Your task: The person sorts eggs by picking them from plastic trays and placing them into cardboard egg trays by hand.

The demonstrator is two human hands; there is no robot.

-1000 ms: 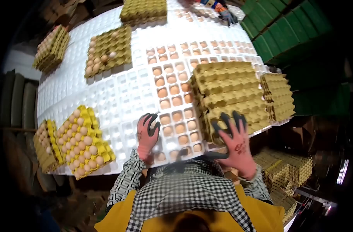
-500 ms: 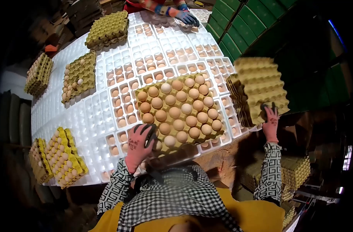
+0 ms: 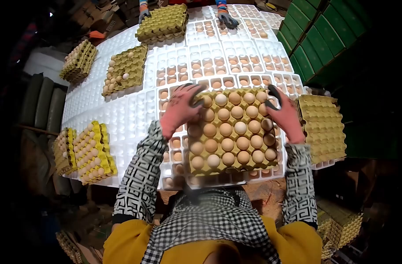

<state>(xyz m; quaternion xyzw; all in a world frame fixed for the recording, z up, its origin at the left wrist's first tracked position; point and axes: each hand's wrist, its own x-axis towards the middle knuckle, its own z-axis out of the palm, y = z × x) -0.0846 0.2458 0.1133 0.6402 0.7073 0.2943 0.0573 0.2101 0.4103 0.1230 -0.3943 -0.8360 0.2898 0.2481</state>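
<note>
A pulp tray full of brown eggs lies over white foam trays in front of me. My left hand, in a pink and dark glove, is at its upper left corner, fingers apart and curved over the edge eggs. Across from it, my right hand is at the upper right corner, thumb and fingers spread beside the eggs. Whether either hand grips the tray is unclear. White foam trays with eggs in some cups spread beyond the egg tray. Right of my right hand lies a stack of bare pulp trays.
Another person's gloved hand is over the far foam trays. Yellow trays of eggs stand at the left, a partly filled pulp tray and an empty tray stack farther back. Green boxes rise at the back right.
The bare trays that covered the egg tray have been moved to the right stack. My right hand has let go of them and come back to the egg tray; my left hand has moved up its left side.
</note>
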